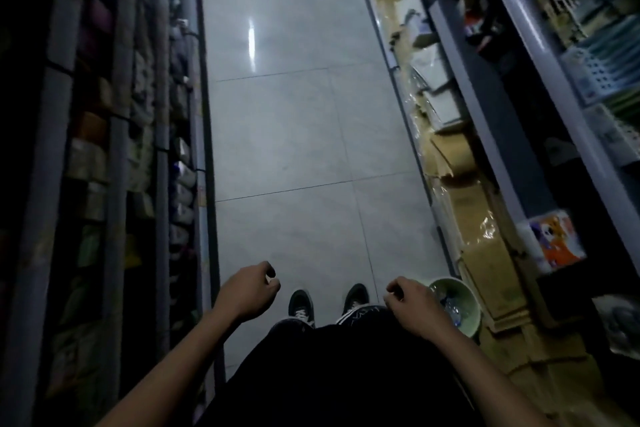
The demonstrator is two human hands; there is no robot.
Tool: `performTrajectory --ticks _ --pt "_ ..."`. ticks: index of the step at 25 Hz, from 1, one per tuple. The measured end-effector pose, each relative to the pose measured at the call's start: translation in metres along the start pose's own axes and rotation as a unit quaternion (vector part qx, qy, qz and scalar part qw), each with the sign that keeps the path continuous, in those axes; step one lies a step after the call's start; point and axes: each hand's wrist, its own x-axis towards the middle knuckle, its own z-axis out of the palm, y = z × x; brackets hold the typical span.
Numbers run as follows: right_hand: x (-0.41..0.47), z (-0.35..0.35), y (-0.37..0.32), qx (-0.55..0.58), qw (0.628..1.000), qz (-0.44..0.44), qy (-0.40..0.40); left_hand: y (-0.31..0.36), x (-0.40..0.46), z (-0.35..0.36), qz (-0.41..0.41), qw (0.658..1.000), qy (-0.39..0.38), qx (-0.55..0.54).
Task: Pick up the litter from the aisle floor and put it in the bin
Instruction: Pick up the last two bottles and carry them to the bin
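Both hands, left hand point(247, 291) and right hand point(414, 305), loosely curled, holding nothing; bin point(460, 302) at floor's point(294, 135) right edge holds litter point(450, 305); no further litter visible; scan ahead before walking.

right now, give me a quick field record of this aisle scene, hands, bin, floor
left hand: fingers loosely curled, holding nothing
right hand: fingers loosely curled, holding nothing
bin: pale green, on the floor by the right shelf, holds clear plastic
floor: grey tiles, no litter visible ahead
shoes: dark, between the hands
shelves: stocked, both sides
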Motion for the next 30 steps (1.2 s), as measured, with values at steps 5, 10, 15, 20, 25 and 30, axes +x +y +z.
performTrajectory --ticks 5,10,15,20,25,30 --pt "0.033 -0.032 0.006 -0.033 0.998 -0.039 -0.033 0.024 0.001 -0.003 -0.055 0.998 0.022 -0.037" --pt "0.084 -0.067 -0.007 -0.049 0.993 -0.077 -0.072 0.035 0.000 0.001 -0.117 0.989 0.034 -0.079" --pt "0.159 -0.111 -0.070 -0.081 0.984 -0.133 -0.087 0.021 0.013 -0.015 -0.189 0.970 0.066 -0.139" --pt "0.240 -0.149 -0.156 -0.096 0.980 -0.155 -0.080 -0.006 0.070 -0.063 -0.221 0.956 0.071 -0.181" --pt "0.298 -0.188 -0.215 -0.106 0.985 -0.114 -0.070 -0.010 0.166 -0.161 -0.178 0.970 0.047 -0.157" --pt "0.351 -0.236 -0.234 -0.073 0.995 -0.057 -0.046 0.022 0.279 -0.265 -0.097 0.991 0.030 -0.089"
